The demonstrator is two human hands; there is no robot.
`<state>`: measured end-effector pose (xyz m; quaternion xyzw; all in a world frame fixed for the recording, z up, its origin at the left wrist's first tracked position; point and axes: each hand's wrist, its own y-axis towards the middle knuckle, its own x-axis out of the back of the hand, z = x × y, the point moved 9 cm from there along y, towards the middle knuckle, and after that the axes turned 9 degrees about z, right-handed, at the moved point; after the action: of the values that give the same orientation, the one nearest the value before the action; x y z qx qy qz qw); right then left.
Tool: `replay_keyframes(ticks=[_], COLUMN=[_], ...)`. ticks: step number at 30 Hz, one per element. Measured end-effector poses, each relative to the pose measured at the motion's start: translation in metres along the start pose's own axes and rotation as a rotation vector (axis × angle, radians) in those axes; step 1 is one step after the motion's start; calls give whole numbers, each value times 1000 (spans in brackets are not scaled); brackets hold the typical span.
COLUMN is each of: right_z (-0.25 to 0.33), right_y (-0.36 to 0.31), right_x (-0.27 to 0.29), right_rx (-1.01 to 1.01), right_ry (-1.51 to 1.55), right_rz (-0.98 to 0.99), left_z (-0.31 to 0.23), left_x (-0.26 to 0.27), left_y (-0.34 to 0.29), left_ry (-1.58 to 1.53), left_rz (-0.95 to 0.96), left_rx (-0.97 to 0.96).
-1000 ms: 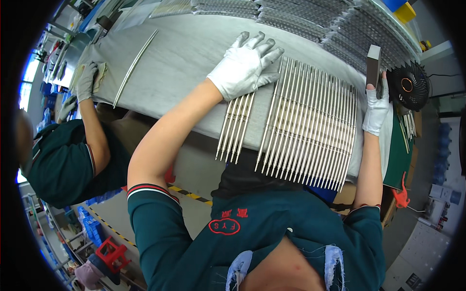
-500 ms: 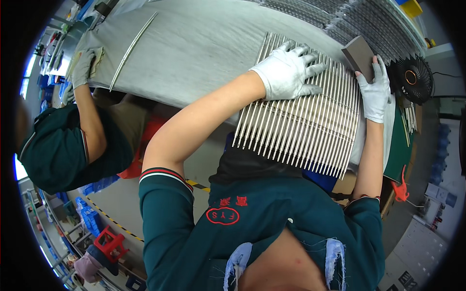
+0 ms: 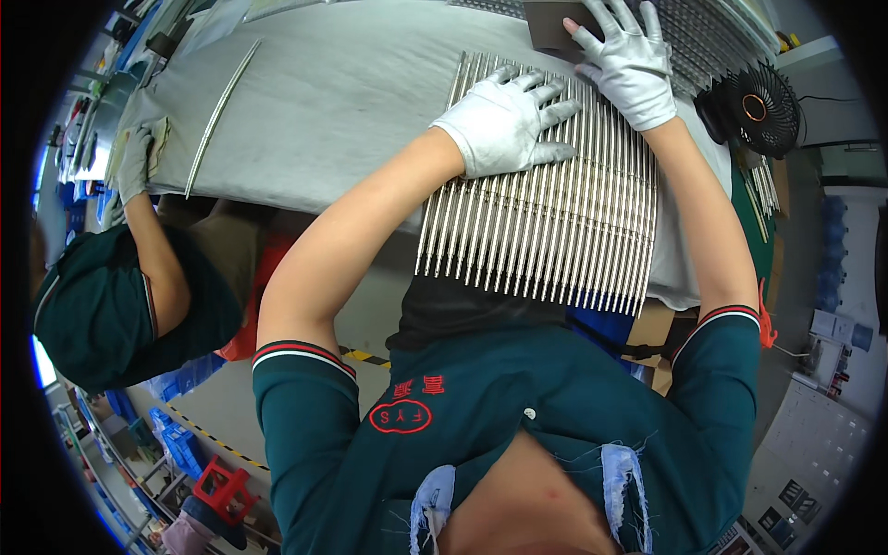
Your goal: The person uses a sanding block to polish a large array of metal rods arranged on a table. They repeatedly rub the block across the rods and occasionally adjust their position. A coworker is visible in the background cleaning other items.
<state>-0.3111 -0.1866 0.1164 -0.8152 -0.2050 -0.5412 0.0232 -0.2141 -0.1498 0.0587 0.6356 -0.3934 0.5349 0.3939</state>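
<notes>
A wide row of thin, shiny metal rods [image 3: 546,231] lies side by side, with the near ends reaching past the table's front edge. My left hand [image 3: 504,120], in a white glove, rests flat on the far left part of the row with its fingers spread. My right hand [image 3: 629,65], also gloved with a bare fingertip showing, is at the far end of the rods. It grips a dark grey-brown flat block [image 3: 548,28], with its other fingers stretched out. The block's far side is cut off by the picture's edge, and the hand covers part of it.
A grey cloth covers the table [image 3: 314,111], where a few loose rods [image 3: 222,120] lie further left. At the left a co-worker's gloved hand [image 3: 134,162] holds a cloth. A black fan [image 3: 754,109] stands at right. Stacked metal parts [image 3: 703,46] line the back.
My right hand has carried the block from the right side of the rods to their far end. My left hand stays flat on the rods. The whole view has shifted slightly.
</notes>
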Motion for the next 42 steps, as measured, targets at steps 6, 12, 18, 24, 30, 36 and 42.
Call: replay_keyframes(ticks=[6, 12, 18, 24, 30, 36, 42], right_z=[8, 55, 73, 105, 111, 79, 45], right_y=[-25, -89, -106, -76, -68, -100, -135], right_x=[13, 19, 3, 12, 10, 4, -5], right_rx=[34, 373, 388, 402, 404, 404, 395], right_ry=[158, 517, 551, 563, 638, 630, 544], right_rz=[-144, 156, 271, 154, 123, 202, 261], left_z=[2, -6, -13, 19, 25, -8, -38], left_x=[0, 7, 9, 12, 13, 7, 5], left_y=[0, -21, -28, -57, -64, -36, -14], left_ry=[-5, -24, -53, -12, 13, -8, -39], left_rz=[-3, 13, 58, 132, 154, 130, 109], left_rx=[10, -13, -50, -42, 22, -10, -49])
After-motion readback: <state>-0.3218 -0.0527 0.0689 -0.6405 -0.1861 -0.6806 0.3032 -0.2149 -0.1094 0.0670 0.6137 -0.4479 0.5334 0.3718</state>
